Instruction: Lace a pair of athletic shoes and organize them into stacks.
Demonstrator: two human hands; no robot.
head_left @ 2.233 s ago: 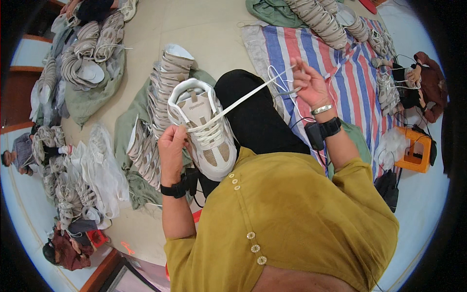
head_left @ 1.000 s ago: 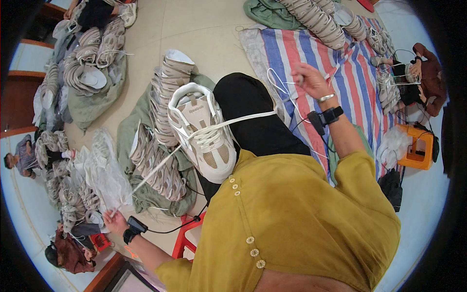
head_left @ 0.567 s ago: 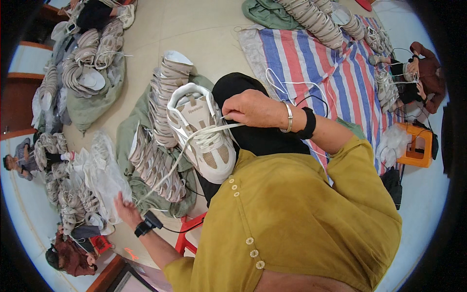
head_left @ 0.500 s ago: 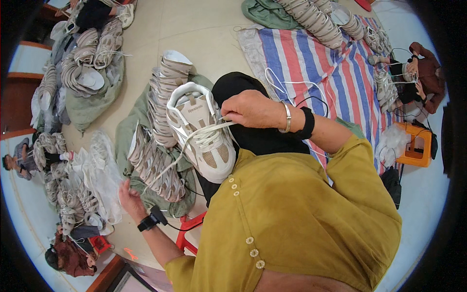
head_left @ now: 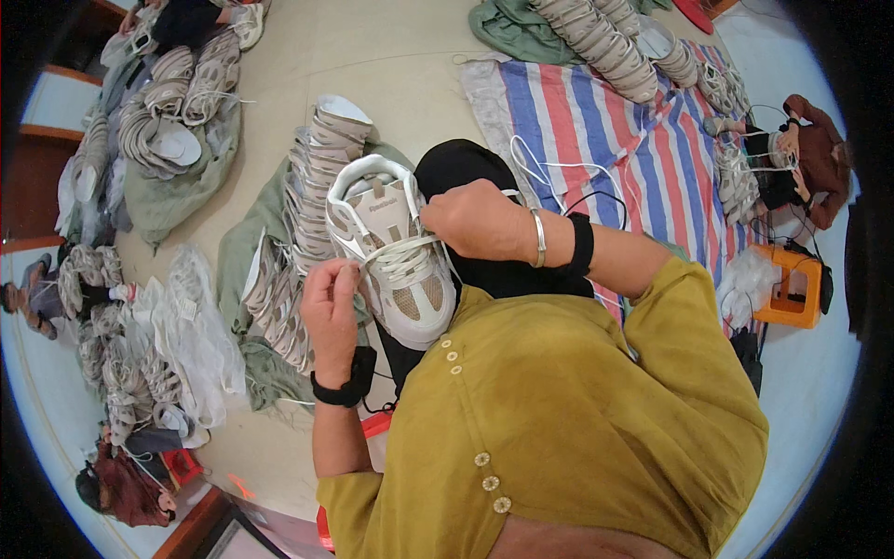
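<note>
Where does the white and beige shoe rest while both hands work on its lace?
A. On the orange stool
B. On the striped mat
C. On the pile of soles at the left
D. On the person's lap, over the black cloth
D: the shoe lies on the black cloth of the lap, with the left hand and the right hand at its lace.

L hand (head_left: 331, 298) is coming up from the lower edge w/ forearm near vertical, black band on the wrist, fingers curled and fingertips pinching together at the top. R hand (head_left: 480, 222) is reaching across from the right, forearm bent in at the elbow, wearing a silver bangle and black band; knuckles are facing up, fingers are curling under in a closed grip.
</note>
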